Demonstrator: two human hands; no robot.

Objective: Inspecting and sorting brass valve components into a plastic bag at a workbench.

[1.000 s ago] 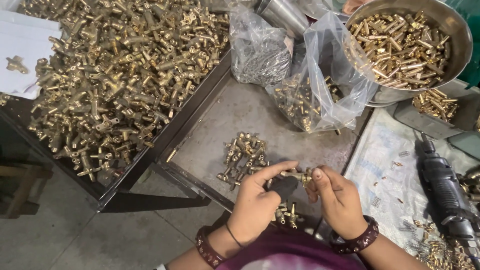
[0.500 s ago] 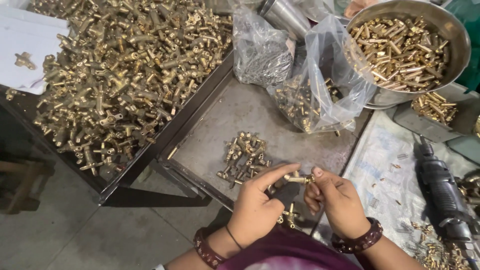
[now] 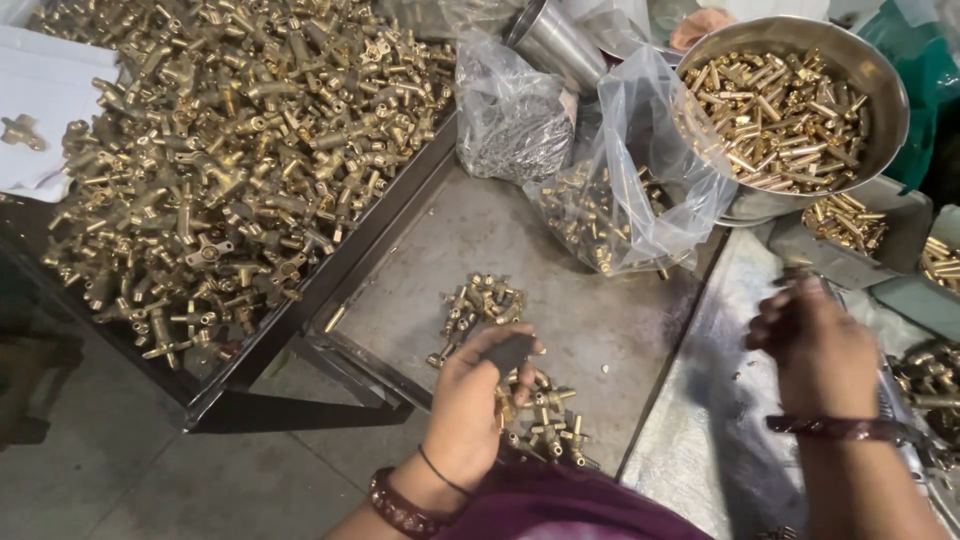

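Now hands [image 3: 640, 390] apart, both curled.

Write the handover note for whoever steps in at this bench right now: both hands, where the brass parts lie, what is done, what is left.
Left hand: closed on a small dark tool and a brass fitting, over the grey metal tray.
Right hand: out to the right over the silvery sheet, fingers curled; blurred, so what it holds cannot be told.
Parts: small cluster of brass fittings mid-tray, a second cluster by the left hand. Big heap of brass fittings in the left bin. Round steel bowl of brass pins top right; clear plastic bag of small brass pieces beside it.
Done: apparently only the two small clusters.
Left: the big heap, by the look of it.
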